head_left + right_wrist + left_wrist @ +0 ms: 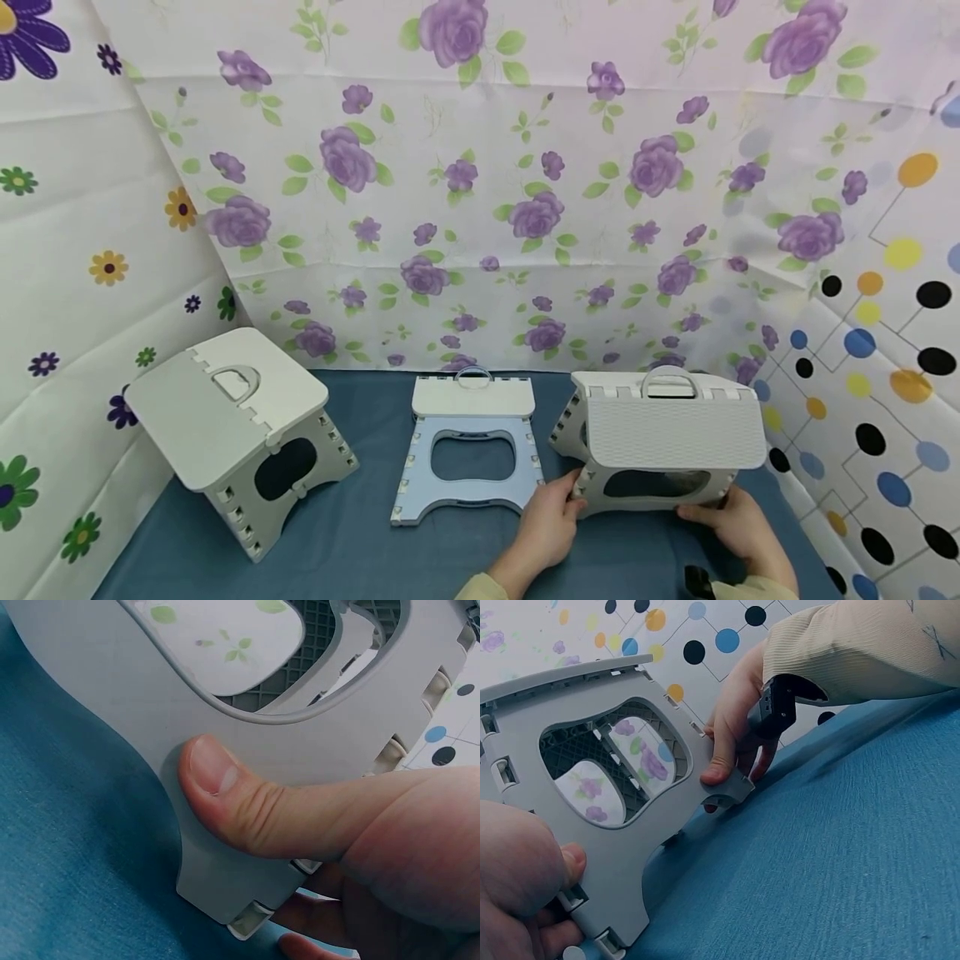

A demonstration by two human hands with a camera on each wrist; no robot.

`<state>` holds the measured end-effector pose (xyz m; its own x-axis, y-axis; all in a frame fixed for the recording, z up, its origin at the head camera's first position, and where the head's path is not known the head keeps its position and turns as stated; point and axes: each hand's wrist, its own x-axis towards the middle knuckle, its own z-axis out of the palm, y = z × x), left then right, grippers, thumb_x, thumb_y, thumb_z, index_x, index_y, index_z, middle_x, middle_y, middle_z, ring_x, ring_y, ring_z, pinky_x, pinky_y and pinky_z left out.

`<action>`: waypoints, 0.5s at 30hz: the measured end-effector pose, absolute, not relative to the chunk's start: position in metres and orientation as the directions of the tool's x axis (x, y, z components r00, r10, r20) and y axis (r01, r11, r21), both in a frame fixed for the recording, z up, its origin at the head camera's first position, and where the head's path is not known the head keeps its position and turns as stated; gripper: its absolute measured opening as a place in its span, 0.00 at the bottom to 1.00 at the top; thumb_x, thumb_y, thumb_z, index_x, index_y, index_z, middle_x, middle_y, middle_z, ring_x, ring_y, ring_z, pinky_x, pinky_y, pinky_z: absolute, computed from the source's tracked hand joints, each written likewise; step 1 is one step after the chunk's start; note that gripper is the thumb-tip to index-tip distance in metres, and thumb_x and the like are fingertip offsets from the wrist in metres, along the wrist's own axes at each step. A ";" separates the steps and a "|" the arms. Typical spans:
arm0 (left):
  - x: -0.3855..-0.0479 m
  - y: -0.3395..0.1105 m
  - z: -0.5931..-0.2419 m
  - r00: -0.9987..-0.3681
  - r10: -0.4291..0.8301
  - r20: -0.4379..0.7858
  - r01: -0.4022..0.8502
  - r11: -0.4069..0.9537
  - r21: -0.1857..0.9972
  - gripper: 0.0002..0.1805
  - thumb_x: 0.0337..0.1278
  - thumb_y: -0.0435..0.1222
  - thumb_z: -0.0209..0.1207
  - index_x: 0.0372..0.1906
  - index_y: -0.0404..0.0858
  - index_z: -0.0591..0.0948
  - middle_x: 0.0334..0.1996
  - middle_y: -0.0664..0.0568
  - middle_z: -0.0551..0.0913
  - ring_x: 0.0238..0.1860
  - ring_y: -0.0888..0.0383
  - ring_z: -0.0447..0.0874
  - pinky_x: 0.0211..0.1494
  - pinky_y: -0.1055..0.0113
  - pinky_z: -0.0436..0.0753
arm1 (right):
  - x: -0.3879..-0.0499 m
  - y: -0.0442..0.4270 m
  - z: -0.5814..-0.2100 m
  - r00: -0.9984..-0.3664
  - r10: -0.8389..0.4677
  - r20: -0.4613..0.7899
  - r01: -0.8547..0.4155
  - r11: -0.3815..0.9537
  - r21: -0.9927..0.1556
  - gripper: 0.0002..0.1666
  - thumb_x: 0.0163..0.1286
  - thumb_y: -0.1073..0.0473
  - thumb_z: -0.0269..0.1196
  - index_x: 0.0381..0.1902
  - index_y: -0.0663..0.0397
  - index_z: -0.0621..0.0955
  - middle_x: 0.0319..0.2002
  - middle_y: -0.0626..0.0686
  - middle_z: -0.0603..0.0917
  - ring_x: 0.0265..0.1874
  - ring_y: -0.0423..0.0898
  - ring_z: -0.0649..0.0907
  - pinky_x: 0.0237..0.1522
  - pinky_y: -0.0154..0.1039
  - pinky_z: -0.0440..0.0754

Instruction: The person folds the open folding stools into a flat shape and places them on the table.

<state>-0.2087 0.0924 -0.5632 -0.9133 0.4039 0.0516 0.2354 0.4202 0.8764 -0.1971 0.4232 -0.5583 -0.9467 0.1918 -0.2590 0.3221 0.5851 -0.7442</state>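
Note:
A grey folding step stool (675, 429) stands at the right, its legs spread and the carry handle at the back of its textured top. My left hand (546, 518) holds the lower left leg corner of its front panel. At the opposite lower corner, my right hand (742, 527) grips the other leg. In the left wrist view, the stool's leg panel (664, 817) has a large cutout, with the right hand (739, 724) pinching its far foot. The right wrist view shows the thumb (225, 791) flat against the panel, fingers curled behind it.
A second grey stool (232, 408) stands unfolded at the left. Between them a light blue and white stool (474, 458) appears folded flat. Blue cloth (360, 550) covers the table, and a floral curtain (480, 208) hangs behind.

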 end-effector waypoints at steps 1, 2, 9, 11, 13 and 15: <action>-0.209 0.093 -0.563 -0.914 0.402 0.050 0.233 0.420 0.877 0.23 0.76 0.36 0.64 0.71 0.46 0.81 0.52 0.57 0.89 0.43 0.69 0.83 0.42 0.64 0.82 | -0.197 0.423 -0.558 -0.948 0.192 -0.255 0.319 0.588 -0.743 0.61 0.56 0.35 0.83 0.68 0.76 0.72 0.61 0.75 0.80 0.59 0.72 0.80 0.58 0.69 0.77; -0.209 0.093 -0.564 -0.915 0.400 0.050 0.231 0.419 0.878 0.23 0.76 0.36 0.64 0.71 0.46 0.81 0.52 0.57 0.89 0.43 0.69 0.83 0.42 0.64 0.83 | -0.197 0.424 -0.558 -0.949 0.190 -0.253 0.316 0.589 -0.743 0.61 0.56 0.35 0.83 0.68 0.76 0.72 0.61 0.75 0.80 0.59 0.71 0.81 0.58 0.68 0.78; -0.208 0.095 -0.560 -0.922 0.385 0.052 0.228 0.428 0.874 0.22 0.76 0.36 0.64 0.71 0.44 0.81 0.51 0.57 0.90 0.41 0.69 0.83 0.42 0.63 0.83 | -0.200 0.423 -0.558 -0.950 0.194 -0.246 0.313 0.593 -0.742 0.59 0.56 0.37 0.83 0.67 0.75 0.72 0.60 0.75 0.80 0.58 0.71 0.81 0.58 0.69 0.77; -0.208 0.095 -0.559 -0.923 0.381 0.051 0.227 0.433 0.872 0.22 0.76 0.36 0.64 0.70 0.44 0.82 0.51 0.57 0.90 0.42 0.69 0.83 0.43 0.62 0.83 | -0.200 0.423 -0.558 -0.950 0.194 -0.244 0.312 0.596 -0.740 0.59 0.56 0.37 0.83 0.67 0.76 0.72 0.61 0.75 0.80 0.58 0.71 0.81 0.58 0.70 0.77; -0.208 0.096 -0.559 -0.923 0.382 0.044 0.222 0.435 0.873 0.21 0.76 0.36 0.63 0.69 0.45 0.82 0.50 0.58 0.90 0.41 0.69 0.83 0.43 0.62 0.83 | -0.200 0.424 -0.558 -0.948 0.196 -0.251 0.318 0.598 -0.736 0.59 0.56 0.36 0.83 0.67 0.76 0.72 0.61 0.75 0.80 0.59 0.71 0.80 0.59 0.70 0.76; -0.207 0.096 -0.559 -0.923 0.382 0.036 0.215 0.439 0.872 0.20 0.76 0.37 0.63 0.69 0.46 0.82 0.50 0.59 0.90 0.41 0.69 0.83 0.44 0.61 0.84 | -0.199 0.424 -0.559 -0.949 0.195 -0.250 0.316 0.604 -0.731 0.59 0.56 0.36 0.83 0.66 0.76 0.73 0.60 0.75 0.81 0.58 0.71 0.81 0.58 0.69 0.77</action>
<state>-0.2073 0.0963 -0.5590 -0.9235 0.3820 0.0358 0.2153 0.4388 0.8724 -0.1987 0.4244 -0.5588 -0.9486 0.1945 -0.2497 0.3164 0.6040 -0.7315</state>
